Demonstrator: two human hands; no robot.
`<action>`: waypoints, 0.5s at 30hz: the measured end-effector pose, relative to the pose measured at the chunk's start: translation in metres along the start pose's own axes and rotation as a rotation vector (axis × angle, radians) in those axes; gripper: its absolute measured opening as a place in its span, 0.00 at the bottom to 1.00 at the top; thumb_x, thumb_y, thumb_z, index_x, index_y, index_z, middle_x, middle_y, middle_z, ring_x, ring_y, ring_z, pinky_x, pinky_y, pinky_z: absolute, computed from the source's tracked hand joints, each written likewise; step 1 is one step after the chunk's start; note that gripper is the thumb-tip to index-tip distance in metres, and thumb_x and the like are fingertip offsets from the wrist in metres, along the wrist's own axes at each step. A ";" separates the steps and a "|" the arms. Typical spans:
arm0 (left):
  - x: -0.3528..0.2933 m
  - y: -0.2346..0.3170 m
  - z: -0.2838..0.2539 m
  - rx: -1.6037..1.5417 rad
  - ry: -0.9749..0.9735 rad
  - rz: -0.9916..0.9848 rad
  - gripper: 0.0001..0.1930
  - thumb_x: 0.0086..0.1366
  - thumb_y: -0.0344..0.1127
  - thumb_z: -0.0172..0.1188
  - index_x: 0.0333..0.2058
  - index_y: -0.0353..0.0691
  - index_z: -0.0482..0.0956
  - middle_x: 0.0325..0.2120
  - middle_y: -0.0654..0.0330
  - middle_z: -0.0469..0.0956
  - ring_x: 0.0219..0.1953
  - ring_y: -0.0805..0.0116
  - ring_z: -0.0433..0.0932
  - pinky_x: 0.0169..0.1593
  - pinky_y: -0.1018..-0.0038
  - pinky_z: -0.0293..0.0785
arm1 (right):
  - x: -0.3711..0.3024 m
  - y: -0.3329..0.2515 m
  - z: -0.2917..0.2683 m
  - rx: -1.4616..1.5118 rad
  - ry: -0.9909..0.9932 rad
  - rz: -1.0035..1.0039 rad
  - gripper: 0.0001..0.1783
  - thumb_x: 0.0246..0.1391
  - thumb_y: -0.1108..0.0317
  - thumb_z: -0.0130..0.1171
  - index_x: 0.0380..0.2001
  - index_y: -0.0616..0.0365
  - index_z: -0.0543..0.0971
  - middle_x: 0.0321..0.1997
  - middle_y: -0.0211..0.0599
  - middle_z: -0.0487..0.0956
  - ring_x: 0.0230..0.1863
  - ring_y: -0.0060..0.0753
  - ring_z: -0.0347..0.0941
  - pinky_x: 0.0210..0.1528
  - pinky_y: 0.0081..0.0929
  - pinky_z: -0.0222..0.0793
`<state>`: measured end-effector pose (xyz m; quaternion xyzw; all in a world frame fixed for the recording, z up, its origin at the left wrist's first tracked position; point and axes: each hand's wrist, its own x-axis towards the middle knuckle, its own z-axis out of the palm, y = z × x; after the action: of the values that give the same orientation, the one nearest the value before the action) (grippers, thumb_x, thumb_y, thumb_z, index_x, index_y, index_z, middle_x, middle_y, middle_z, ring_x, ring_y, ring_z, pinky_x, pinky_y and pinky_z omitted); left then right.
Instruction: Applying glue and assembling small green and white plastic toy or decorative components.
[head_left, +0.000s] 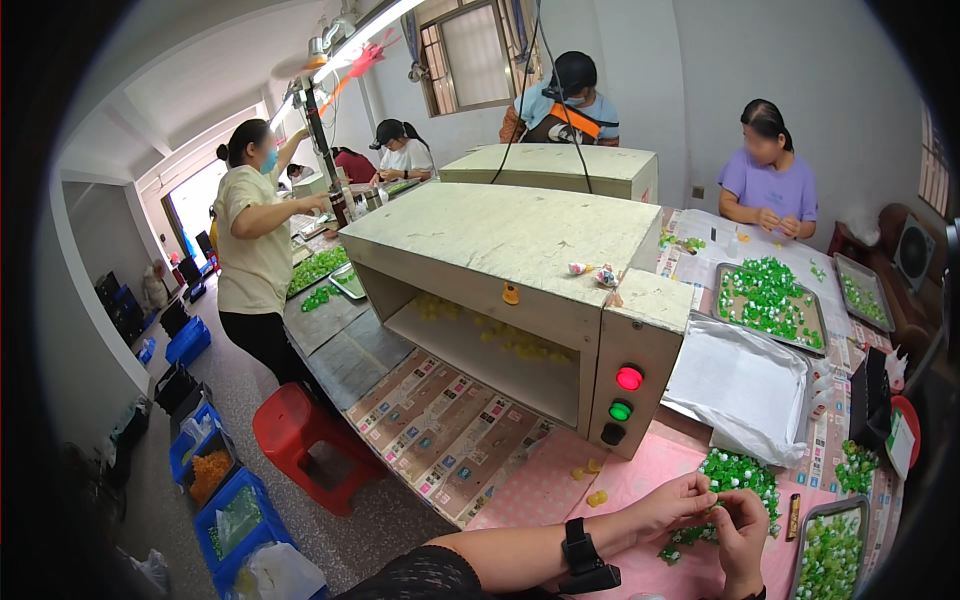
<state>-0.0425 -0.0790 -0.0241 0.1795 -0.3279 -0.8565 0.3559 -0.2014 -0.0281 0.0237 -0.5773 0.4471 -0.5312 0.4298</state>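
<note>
Both hands meet just in front of the control box (640,375), the beige end panel of the big oven-like cabinet (500,240) with one red, one green and one black button.

Left hand (680,500): fingers curled in, tips pinched together on something small and green. Too small to tell exactly what; looks like one piece from the pile. A black wrist device (583,555) sits on that forearm.

Right hand (742,530): fingers bent toward the left hand's tips, nearly touching. Can't tell if it grips the same piece or only steadies it.

The pile of green-and-white pieces (735,480) lies on the pink table cover (545,480) just right of and below the control box, touching both hands. A metal tray (832,545) of similar pieces sits further right of the pile.

Risks from here, my read:
- The piece is tiny and held by fingertips only, so a slip drops it back into the pile and it's lost among identical ones.
- The pile is loose with no wall around it, so a wrist sweep could scatter pieces toward the table edge.
- Yellow pieces (590,482) lie loose on the cover below the control box and could get mixed in.
- The white cloth-lined tray (745,385) sits right of the control box, close behind the pile.
</note>
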 end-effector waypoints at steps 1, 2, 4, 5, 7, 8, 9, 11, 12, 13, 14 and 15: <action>0.000 0.000 0.000 0.001 0.004 0.001 0.09 0.69 0.39 0.57 0.37 0.45 0.66 0.33 0.70 0.72 0.38 0.82 0.75 0.47 0.81 0.76 | 0.000 -0.001 0.001 0.001 -0.001 0.008 0.07 0.52 0.77 0.60 0.35 0.65 0.75 0.35 0.31 0.71 0.34 0.20 0.72 0.38 0.17 0.68; 0.000 0.001 0.000 0.001 0.003 0.001 0.09 0.69 0.39 0.57 0.37 0.45 0.66 0.33 0.70 0.72 0.38 0.82 0.75 0.47 0.81 0.76 | 0.000 -0.001 0.001 0.001 0.000 0.008 0.07 0.52 0.77 0.60 0.35 0.65 0.75 0.35 0.31 0.71 0.34 0.20 0.72 0.38 0.17 0.68; -0.001 0.002 0.001 0.001 -0.002 -0.004 0.09 0.69 0.39 0.57 0.37 0.45 0.66 0.33 0.70 0.72 0.38 0.82 0.75 0.47 0.81 0.76 | 0.000 -0.002 0.002 0.011 0.009 0.008 0.07 0.52 0.77 0.60 0.35 0.65 0.76 0.35 0.30 0.71 0.34 0.20 0.71 0.38 0.17 0.68; -0.001 0.002 0.001 0.001 -0.002 -0.004 0.09 0.69 0.39 0.57 0.37 0.45 0.66 0.33 0.70 0.72 0.38 0.82 0.75 0.47 0.81 0.76 | 0.000 -0.003 0.002 0.011 0.009 0.008 0.07 0.52 0.77 0.60 0.35 0.65 0.76 0.35 0.30 0.71 0.34 0.20 0.71 0.38 0.17 0.68; -0.001 0.001 0.000 -0.001 -0.004 0.002 0.09 0.69 0.39 0.57 0.37 0.45 0.66 0.34 0.70 0.72 0.38 0.82 0.75 0.47 0.82 0.76 | 0.000 -0.003 0.002 -0.015 0.008 -0.003 0.07 0.51 0.77 0.60 0.35 0.65 0.76 0.34 0.30 0.71 0.34 0.19 0.70 0.38 0.17 0.67; -0.001 0.001 0.000 -0.001 -0.004 0.002 0.09 0.69 0.39 0.57 0.37 0.45 0.66 0.34 0.70 0.72 0.38 0.82 0.75 0.47 0.82 0.76 | 0.000 -0.003 0.001 -0.015 0.009 -0.003 0.07 0.51 0.77 0.60 0.35 0.65 0.76 0.34 0.30 0.71 0.34 0.19 0.70 0.38 0.17 0.67; -0.001 0.001 0.000 0.002 -0.002 0.000 0.09 0.69 0.39 0.57 0.37 0.45 0.66 0.34 0.70 0.72 0.38 0.82 0.75 0.47 0.82 0.76 | 0.001 -0.003 0.001 -0.023 0.008 -0.004 0.07 0.51 0.78 0.60 0.35 0.65 0.76 0.34 0.29 0.71 0.34 0.19 0.70 0.38 0.17 0.67; 0.000 0.001 0.000 0.006 0.001 -0.002 0.09 0.69 0.39 0.57 0.37 0.45 0.66 0.34 0.70 0.72 0.38 0.82 0.75 0.47 0.82 0.76 | 0.001 -0.002 0.001 -0.030 0.008 -0.005 0.07 0.51 0.78 0.60 0.35 0.65 0.76 0.34 0.29 0.71 0.34 0.19 0.69 0.38 0.17 0.66; 0.000 0.001 0.000 0.005 0.004 0.001 0.09 0.69 0.39 0.57 0.37 0.45 0.66 0.34 0.70 0.72 0.38 0.82 0.75 0.47 0.82 0.76 | 0.001 -0.001 0.001 -0.027 0.012 -0.010 0.07 0.51 0.78 0.60 0.35 0.65 0.76 0.34 0.29 0.71 0.34 0.19 0.69 0.38 0.17 0.66; 0.000 0.001 0.000 0.004 0.007 0.005 0.09 0.69 0.39 0.57 0.37 0.45 0.66 0.34 0.70 0.72 0.38 0.82 0.75 0.47 0.82 0.76 | 0.001 -0.001 0.001 -0.023 0.016 -0.016 0.07 0.51 0.77 0.60 0.35 0.64 0.76 0.34 0.29 0.71 0.34 0.19 0.69 0.38 0.16 0.66; 0.000 0.001 0.000 0.003 0.007 0.004 0.09 0.69 0.39 0.57 0.37 0.45 0.66 0.34 0.70 0.72 0.38 0.82 0.75 0.47 0.82 0.76 | 0.001 -0.001 0.001 -0.024 0.016 -0.015 0.07 0.51 0.77 0.60 0.35 0.64 0.76 0.34 0.29 0.71 0.34 0.19 0.69 0.38 0.16 0.66; 0.001 0.001 0.000 0.007 0.006 0.002 0.09 0.69 0.39 0.57 0.37 0.45 0.66 0.34 0.70 0.72 0.38 0.82 0.75 0.47 0.82 0.76 | 0.001 -0.001 0.001 -0.023 0.016 -0.012 0.07 0.51 0.77 0.60 0.35 0.64 0.76 0.34 0.29 0.71 0.34 0.19 0.69 0.38 0.16 0.66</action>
<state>-0.0425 -0.0801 -0.0241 0.1831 -0.3299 -0.8544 0.3572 -0.2001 -0.0288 0.0249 -0.5806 0.4532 -0.5332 0.4162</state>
